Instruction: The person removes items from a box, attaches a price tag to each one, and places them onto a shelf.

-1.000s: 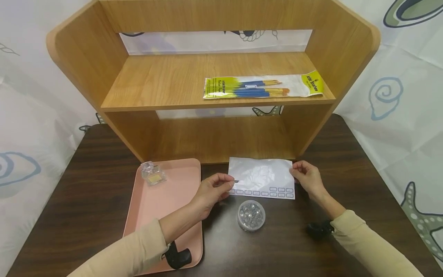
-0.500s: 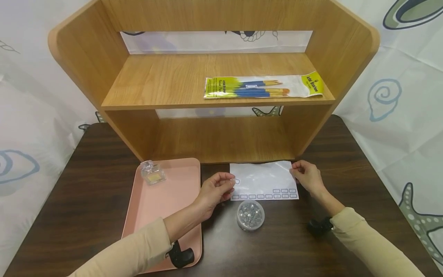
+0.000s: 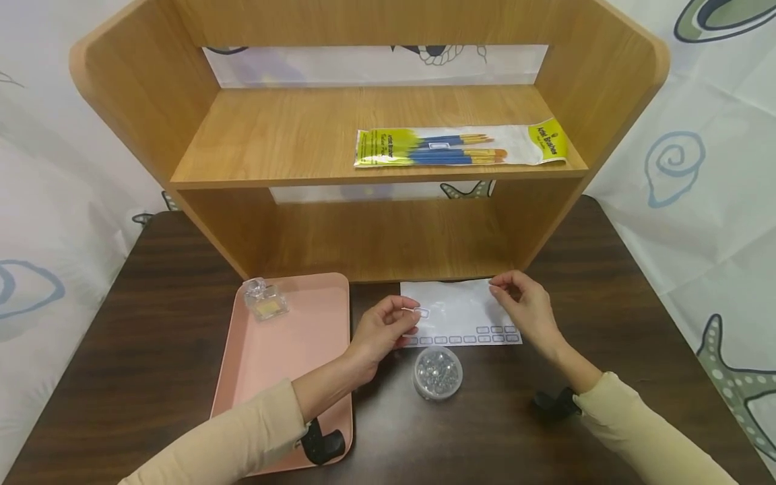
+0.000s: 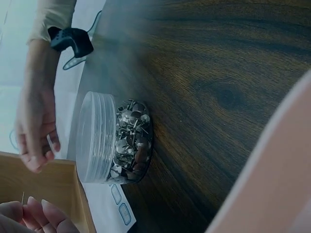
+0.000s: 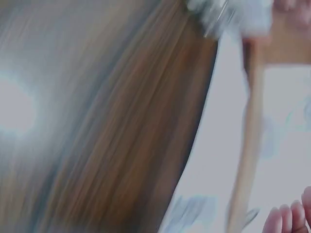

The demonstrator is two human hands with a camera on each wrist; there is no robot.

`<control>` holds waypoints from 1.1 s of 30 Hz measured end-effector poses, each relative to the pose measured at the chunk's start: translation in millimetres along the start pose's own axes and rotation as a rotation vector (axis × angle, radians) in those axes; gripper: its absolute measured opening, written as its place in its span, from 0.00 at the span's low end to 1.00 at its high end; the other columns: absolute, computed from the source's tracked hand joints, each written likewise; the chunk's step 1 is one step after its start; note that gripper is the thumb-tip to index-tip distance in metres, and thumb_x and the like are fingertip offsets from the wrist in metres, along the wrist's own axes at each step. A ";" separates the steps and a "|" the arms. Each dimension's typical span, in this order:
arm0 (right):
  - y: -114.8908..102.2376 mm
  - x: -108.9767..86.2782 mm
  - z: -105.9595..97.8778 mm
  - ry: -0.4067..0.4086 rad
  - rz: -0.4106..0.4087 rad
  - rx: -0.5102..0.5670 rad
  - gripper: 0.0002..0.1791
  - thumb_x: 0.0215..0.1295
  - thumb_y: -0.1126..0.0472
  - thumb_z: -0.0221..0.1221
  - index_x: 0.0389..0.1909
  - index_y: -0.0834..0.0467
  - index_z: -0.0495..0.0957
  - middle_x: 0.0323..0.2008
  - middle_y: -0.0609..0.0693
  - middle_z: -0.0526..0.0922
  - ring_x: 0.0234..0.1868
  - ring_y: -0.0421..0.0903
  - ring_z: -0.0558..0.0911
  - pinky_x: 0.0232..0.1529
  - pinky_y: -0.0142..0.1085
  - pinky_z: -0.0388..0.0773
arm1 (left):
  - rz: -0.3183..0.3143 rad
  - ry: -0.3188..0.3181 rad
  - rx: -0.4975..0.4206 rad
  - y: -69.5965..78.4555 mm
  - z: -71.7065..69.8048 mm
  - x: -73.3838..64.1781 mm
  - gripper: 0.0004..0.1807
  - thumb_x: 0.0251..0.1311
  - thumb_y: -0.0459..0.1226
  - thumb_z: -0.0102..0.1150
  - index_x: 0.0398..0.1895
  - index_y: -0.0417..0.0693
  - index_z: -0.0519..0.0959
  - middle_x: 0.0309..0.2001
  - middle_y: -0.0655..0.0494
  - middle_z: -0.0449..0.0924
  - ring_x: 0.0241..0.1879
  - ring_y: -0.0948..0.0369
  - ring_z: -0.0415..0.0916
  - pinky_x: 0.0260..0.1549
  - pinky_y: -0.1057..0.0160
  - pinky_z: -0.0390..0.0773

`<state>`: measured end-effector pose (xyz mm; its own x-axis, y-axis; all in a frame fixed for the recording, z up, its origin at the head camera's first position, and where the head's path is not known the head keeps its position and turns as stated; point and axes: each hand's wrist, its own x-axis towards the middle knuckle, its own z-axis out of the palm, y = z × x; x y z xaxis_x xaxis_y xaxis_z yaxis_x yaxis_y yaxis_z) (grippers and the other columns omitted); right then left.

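Your right hand (image 3: 530,311) has just slid inward from the right edge of the label sheet (image 3: 455,310) and now hovers over its far right part, fingers loosely bent and apparently holding nothing. Your left hand (image 3: 377,331) pinches one small label (image 3: 422,313) above the sheet's left side. The sheet lies on the tabletop (image 3: 491,431), beyond the tub of thumbtacks (image 3: 438,372); it seems released, leaving your right hand free to help with the label.

Shelf unit (image 3: 273,135), light wood, two-tiered, along far edge of dark wood-grain tabletop (image 3: 485,431); white cloth (image 3: 685,269) behind, shell-and-starfish print.
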<state>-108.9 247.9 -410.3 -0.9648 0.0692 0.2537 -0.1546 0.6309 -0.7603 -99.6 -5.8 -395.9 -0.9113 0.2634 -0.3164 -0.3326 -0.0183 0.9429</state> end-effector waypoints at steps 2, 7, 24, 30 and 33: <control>-15.8 -5.1 6.4 -0.059 -0.017 0.078 0.03 0.59 0.70 0.61 0.34 0.65 0.79 0.30 0.55 0.81 0.30 0.35 0.75 0.31 0.22 0.73 | 0.015 -0.007 0.011 -0.5 2.2 -0.9 0.12 0.58 0.33 0.60 0.44 0.39 0.76 0.28 0.60 0.78 0.30 0.63 0.77 0.33 0.63 0.78; -46.8 -22.0 21.4 -0.201 0.018 0.253 0.04 0.60 0.68 0.61 0.34 0.65 0.80 0.31 0.55 0.82 0.32 0.33 0.76 0.34 0.29 0.77 | 0.061 -0.046 0.065 -0.3 6.8 -5.0 0.11 0.58 0.34 0.60 0.44 0.40 0.77 0.30 0.54 0.80 0.30 0.61 0.78 0.34 0.61 0.78; -61.0 -46.8 25.4 -0.255 -0.056 0.208 0.05 0.56 0.71 0.63 0.28 0.60 0.77 0.27 0.46 0.77 0.30 0.36 0.73 0.33 0.32 0.75 | 0.295 -0.191 0.367 5.8 3.4 -15.1 0.06 0.55 0.32 0.63 0.33 0.37 0.80 0.27 0.45 0.82 0.24 0.69 0.75 0.25 0.71 0.76; -57.2 -63.6 26.6 -0.233 -0.257 0.054 0.12 0.48 0.72 0.67 0.24 0.52 0.77 0.31 0.43 0.75 0.36 0.41 0.72 0.36 0.34 0.72 | 0.343 -0.244 0.676 2.1 -1.8 -24.6 0.02 0.53 0.36 0.66 0.27 0.49 0.82 0.27 0.58 0.81 0.26 0.68 0.75 0.26 0.72 0.72; -55.0 -72.8 28.9 -0.214 -0.348 -0.027 0.15 0.44 0.70 0.70 0.22 0.49 0.76 0.34 0.44 0.75 0.39 0.42 0.70 0.38 0.34 0.68 | 0.404 -0.255 0.835 -1.0 -3.2 -31.0 0.04 0.50 0.39 0.69 0.24 0.55 0.82 0.34 0.61 0.79 0.35 0.62 0.74 0.34 0.67 0.72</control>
<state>-36.3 185.8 -404.2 -0.8789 -0.3122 0.3607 -0.4766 0.6089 -0.6342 -71.8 -17.0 -387.4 -0.8065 0.5911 -0.0121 0.3645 0.5132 0.7770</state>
